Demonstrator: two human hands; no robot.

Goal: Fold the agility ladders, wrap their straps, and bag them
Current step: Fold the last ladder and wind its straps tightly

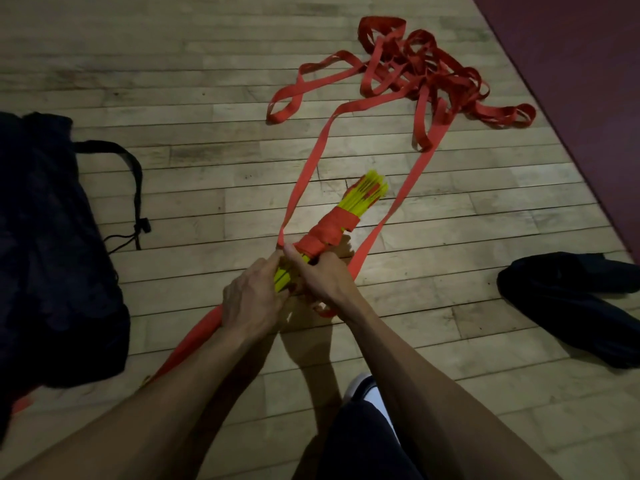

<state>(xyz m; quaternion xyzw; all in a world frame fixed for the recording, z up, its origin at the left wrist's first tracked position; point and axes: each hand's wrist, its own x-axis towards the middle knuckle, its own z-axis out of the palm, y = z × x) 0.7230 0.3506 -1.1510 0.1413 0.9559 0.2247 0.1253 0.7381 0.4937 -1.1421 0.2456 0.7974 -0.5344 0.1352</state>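
No brand, label or writing can be read on anything here.

At the far left a dark drawstring bag (52,254) lies slumped on the wooden plank floor (207,98), its black cord and toggle (143,225) trailing out to the right. A run of red strap (194,344) passes along the bag's lower right edge and rises toward the hands.

In the centre, the left hand (252,299) grips the near end of the bundle of yellow rungs (367,192), with its fingertips pinching the red strap where it meets the bundle. The right hand (322,275) is curled round the bundle just beside the left, the two hands touching. The bundle is the folded agility ladder: thin yellow slats gathered into a tight sheaf that points up and to the right, lying low over the floor, its far end fanned slightly with red flecks between the slats. A band of red strap wrapping (332,230) is wound several turns round its middle, just beyond the right hand.

From the hands two flat lengths of strap run away over the floor to a loose tangled heap of red strap (415,74) at the upper right, well apart from the bundle.

Below the arms, a dark trouser leg and a white-toed shoe (360,386) show. At the right lies a dark folded cloth item (571,303), and a maroon mat (571,64) covers the top right corner.
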